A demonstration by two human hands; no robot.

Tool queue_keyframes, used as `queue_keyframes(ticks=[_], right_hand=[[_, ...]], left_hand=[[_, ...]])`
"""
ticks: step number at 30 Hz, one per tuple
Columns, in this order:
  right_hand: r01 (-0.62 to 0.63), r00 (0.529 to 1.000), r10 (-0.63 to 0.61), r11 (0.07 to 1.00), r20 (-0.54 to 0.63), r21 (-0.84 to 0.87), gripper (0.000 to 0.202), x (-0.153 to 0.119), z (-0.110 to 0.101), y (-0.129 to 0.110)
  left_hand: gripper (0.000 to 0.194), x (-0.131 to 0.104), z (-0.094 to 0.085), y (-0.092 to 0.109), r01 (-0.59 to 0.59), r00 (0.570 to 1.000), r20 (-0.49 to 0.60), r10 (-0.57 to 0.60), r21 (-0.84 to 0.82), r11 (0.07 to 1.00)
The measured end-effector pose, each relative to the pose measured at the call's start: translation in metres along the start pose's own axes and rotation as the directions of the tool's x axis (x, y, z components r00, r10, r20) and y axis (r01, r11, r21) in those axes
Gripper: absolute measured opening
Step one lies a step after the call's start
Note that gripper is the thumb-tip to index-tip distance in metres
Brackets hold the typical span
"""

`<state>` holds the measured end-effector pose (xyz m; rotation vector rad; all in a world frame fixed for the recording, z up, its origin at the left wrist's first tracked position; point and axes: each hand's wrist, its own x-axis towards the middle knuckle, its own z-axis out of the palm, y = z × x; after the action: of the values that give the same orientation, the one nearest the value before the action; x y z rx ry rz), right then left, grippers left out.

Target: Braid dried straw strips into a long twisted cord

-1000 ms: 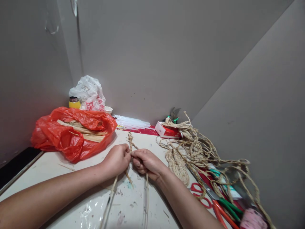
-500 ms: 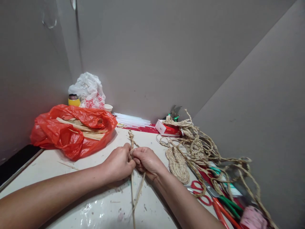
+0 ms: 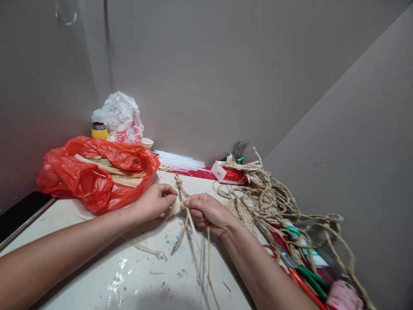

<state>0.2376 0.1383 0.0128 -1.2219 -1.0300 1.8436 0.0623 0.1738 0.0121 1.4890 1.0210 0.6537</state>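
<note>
Centrally, over the white tabletop (image 3: 138, 267), between both hands: a short straw plait (image 3: 180, 184), dry, pale tan, knobbly at the knotted far tip. Long axis roughly near to far, with a slight slant, far tip a little to the left. Near the grip, fanned out into loose flat strands (image 3: 195, 232), smooth and ribbon-like, mostly towards the near side, one slanting near-left.

Right hand (image 3: 209, 213) on the near end of the plait, thumb and forefinger pinching the straw at the fork, other fingers curled into the palm. Left hand (image 3: 157, 200) just beside, to the left, with bent fingers and thumb near the forefinger; cannot tell whether closed on the slanting strand.

To the left, a crumpled, shiny red plastic bag (image 3: 97, 198), open around flat dry straw (image 3: 124, 177). To the right, a tangled heap of coarse twisted rope (image 3: 267, 193); beside it an oval, ridged woven pad (image 3: 241, 211), partly behind the right hand. Far side: slim translucent sticks (image 3: 179, 161) in a loose bundle.
</note>
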Motion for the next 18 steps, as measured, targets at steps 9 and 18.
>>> queue_keyframes(ticks=[9, 18], right_hand=[[-0.004, 1.0, 0.009, 0.989, 0.029, -0.145, 0.019, 0.001, -0.004, 0.003], [0.016, 0.999, -0.024, 0.952, -0.021, -0.307, 0.017, -0.001, -0.003, 0.001]], left_hand=[[0.014, -0.003, 0.009, -0.001, 0.174, 0.96, 0.242, -0.141, -0.123, 0.977], [0.022, 0.005, 0.008, -0.001, 0.061, 0.984, 0.167, -0.065, 0.033, 0.998]])
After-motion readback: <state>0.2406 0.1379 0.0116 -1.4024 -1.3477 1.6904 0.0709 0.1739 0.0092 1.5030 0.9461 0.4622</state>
